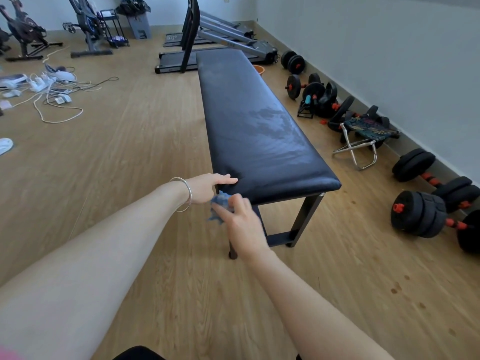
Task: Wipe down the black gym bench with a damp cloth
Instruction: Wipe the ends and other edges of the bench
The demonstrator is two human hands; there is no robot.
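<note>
Black padded gym bench (259,131), one, with both my hands at its near corner.
My left hand (207,187) touched the corner, fingers straight; my blurred right hand (242,224) pinched the one crumpled blue cloth (220,201) just below the pad's edge.

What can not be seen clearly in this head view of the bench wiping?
Head view:
Crumpled blue cloth: motion-blurred, partly covered by the right hand; grip unclear.
Long black padded bench: far legs hidden under its top.
Round orange basin: mostly hidden behind the bench.
</note>
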